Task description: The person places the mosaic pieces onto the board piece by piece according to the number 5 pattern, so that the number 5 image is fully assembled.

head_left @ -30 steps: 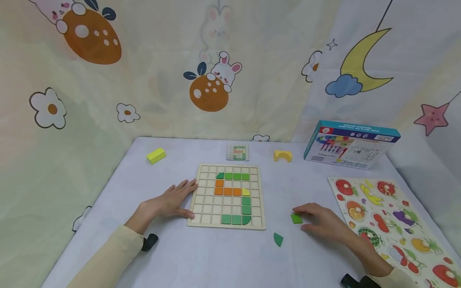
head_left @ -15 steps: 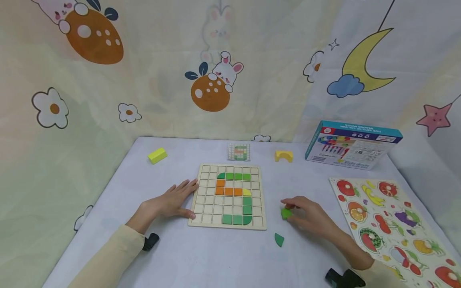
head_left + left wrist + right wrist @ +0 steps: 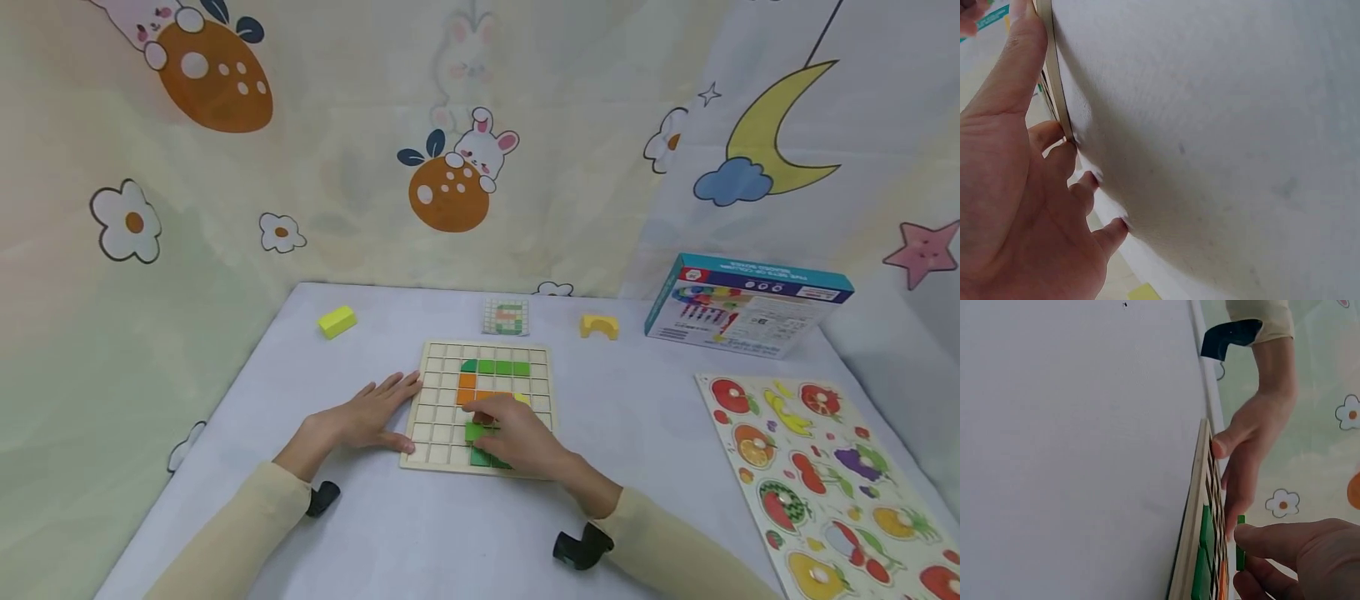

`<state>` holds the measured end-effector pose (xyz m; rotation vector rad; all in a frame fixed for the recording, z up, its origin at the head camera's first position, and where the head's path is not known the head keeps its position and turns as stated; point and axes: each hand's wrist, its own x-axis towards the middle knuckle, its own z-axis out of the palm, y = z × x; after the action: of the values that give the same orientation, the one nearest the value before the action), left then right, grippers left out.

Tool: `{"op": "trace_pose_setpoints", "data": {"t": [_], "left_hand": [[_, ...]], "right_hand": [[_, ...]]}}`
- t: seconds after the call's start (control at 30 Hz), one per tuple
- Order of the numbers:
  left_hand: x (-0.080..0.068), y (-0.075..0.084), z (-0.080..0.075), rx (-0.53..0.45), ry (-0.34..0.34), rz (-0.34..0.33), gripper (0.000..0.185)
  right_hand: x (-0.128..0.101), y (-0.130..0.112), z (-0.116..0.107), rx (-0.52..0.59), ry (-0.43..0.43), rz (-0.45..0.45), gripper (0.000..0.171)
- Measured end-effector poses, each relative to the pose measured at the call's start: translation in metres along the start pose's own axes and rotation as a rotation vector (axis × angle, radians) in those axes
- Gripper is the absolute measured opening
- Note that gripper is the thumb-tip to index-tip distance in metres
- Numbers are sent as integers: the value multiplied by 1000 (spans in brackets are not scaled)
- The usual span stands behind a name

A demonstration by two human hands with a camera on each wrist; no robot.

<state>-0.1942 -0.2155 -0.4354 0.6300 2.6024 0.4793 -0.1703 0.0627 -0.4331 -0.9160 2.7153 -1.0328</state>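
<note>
Green and orange tiles already fill part of the grid board (image 3: 431, 417); many cells are left bare. A green tile (image 3: 473, 431) is pinched by the right hand (image 3: 517, 437) above the lower rows. The board's edge is steadied by the flat, open-fingered left hand (image 3: 367, 414).

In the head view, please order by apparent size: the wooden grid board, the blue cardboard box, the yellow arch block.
1. Wooden grid board.
2. Blue cardboard box; it stands farther away, so true size is unsure.
3. Yellow arch block.
</note>
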Motion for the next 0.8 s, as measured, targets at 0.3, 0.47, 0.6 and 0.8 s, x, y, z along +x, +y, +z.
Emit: {"op": "trace_pose_setpoints", "data": {"t": [0.3,0.47,0.6,0.8], "left_hand": [[2,-1,1,12,-16,-24,105],[1,-1,-2,13,-7,-18,104],[0,0,-1,-7,-5,-13,104],[2,0,2,-3,-6,-15,105]], "right_hand": [[20,-7,20,-59,-31,60,42],[21,-8,19,-71,-39,51,42],[15,-6,10,-29,-65,13,41],[-15,22,-26,19,2,-16,40]]}}
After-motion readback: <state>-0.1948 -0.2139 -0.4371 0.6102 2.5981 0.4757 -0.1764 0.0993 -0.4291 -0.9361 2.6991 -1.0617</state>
